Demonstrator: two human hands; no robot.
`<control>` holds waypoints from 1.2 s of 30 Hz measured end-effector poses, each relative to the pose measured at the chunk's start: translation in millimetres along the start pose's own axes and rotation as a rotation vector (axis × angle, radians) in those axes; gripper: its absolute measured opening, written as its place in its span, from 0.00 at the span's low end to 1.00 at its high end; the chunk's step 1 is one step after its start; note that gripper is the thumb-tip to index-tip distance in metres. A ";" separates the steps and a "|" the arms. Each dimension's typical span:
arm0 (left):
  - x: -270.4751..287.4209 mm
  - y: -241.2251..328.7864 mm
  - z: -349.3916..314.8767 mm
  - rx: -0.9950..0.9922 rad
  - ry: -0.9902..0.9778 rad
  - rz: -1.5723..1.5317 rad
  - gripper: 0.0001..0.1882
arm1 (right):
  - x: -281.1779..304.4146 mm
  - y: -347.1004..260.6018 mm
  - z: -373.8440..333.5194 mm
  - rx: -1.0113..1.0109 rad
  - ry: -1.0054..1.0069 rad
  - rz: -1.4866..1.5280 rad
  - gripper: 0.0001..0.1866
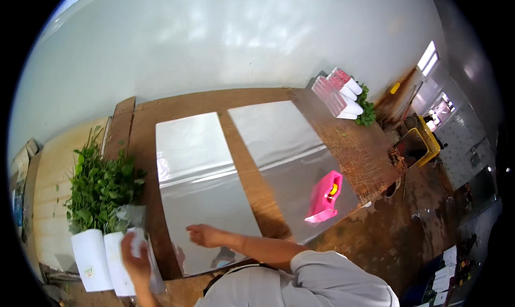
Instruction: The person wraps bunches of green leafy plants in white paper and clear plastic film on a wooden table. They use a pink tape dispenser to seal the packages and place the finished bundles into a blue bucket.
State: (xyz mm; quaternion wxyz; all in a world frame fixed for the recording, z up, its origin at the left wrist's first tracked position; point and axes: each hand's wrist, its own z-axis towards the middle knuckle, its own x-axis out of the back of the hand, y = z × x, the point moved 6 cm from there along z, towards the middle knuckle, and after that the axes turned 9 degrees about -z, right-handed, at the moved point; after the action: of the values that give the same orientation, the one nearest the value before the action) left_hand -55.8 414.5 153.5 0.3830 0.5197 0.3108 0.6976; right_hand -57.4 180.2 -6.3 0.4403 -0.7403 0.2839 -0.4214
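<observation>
Resting on the right-hand of two leafy bundles, the person's left hand [137,259] covers part of its white paper-like wrapper [115,269]. Its fingers look slightly spread over the surface; whether they pinch it cannot be told. A twin white-wrapped bundle [92,261] stands just beside it to the left, and green leafy stems [102,183] fan out beyond both, with a film of crumpled transparent plastic [130,216] over the nearer leaves.

The right hand [203,235] hangs over the lower, see-through half of a long white-and-transparent plastic sheet [193,141]. Its fingers are loosely curled; no held thing shows, though a small pinch cannot be ruled out. A second, matching sheet [276,130] lies to the right on the brown wooden table [249,183], bearing a bright pink plastic tape dispenser [322,202] with a yellow core.

The step in hand seems to be handling a wrapped bundle at the table's left side. The next move probably calls for a firm hold around the wrapper, sparing the leaves, and for the right hand keeping the thin sheet unwrinkled.
</observation>
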 end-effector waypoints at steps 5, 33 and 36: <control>-172.5 9.0 -52.4 -0.011 -0.467 -0.240 0.16 | 203.2 74.1 -128.9 -0.113 0.482 0.210 0.26; -477.8 101.5 -213.2 0.402 -0.667 -0.071 0.09 | 938.8 392.7 -387.3 -0.015 1.399 0.908 0.19; -476.3 97.3 -212.7 0.246 -0.586 0.046 0.11 | 985.2 429.0 -380.2 -0.062 1.419 0.862 0.18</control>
State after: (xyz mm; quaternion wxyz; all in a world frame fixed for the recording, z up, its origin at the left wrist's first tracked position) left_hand -201.9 -51.4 -54.3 0.3744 0.7480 0.2575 0.4837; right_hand 65.7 -949.8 77.7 0.2588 -0.1367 0.7645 -0.5744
